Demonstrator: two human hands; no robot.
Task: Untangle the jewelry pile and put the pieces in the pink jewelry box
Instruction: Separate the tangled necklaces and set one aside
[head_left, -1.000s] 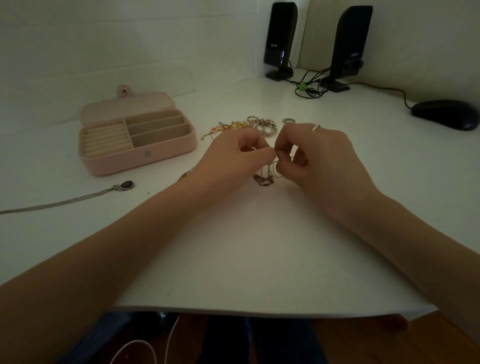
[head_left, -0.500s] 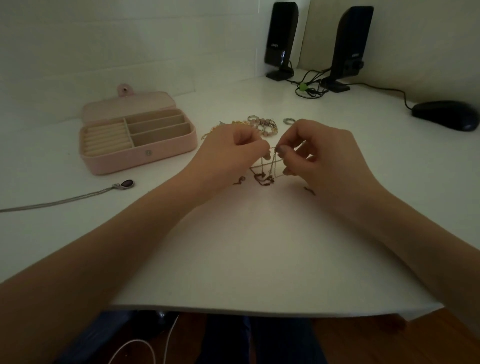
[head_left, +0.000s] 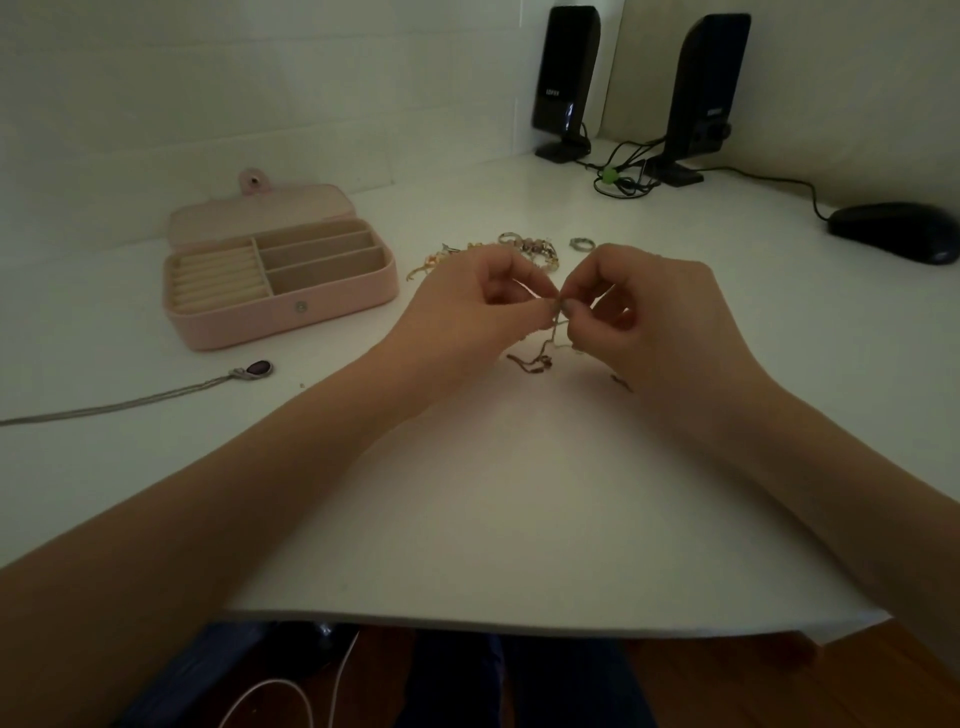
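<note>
1. The left hand (head_left: 467, 306) is shown raised just above the white desk (head_left: 493, 509), its fingers curled and its thumb and forefinger pinched on a thin chain (head_left: 540, 356).
2. The right hand (head_left: 654, 312) is shown opposite, fingertips almost touching those of the left hand; its thumb and forefinger are likewise pinched on the same chain, with the other fingers curled.
3. The chain is seen hanging from the pinch point between the two hands; its lower part lies in a loose tangle on the desk directly beneath them. A small further stretch is visible by the right wrist; whether it joins the same chain cannot be told.
4. The remaining jewelry pile (head_left: 524, 249) is located on the desk just behind the hands, partly hidden by them. A single ring (head_left: 581, 243) lies at its right edge.
5. The pink box (head_left: 332, 312) is placed to the left of the hands, well apart from the pile, with its lid laid open. A ridged ring section is seen on its left and three long compartments on its right.
6. A pendant necklace (head_left: 254, 370) is laid out in front of the box, its chain running off to the left.
7. Two black speakers (head_left: 566, 78), their cables and a black mouse (head_left: 893, 231) are seen at the far right of the desk.
</note>
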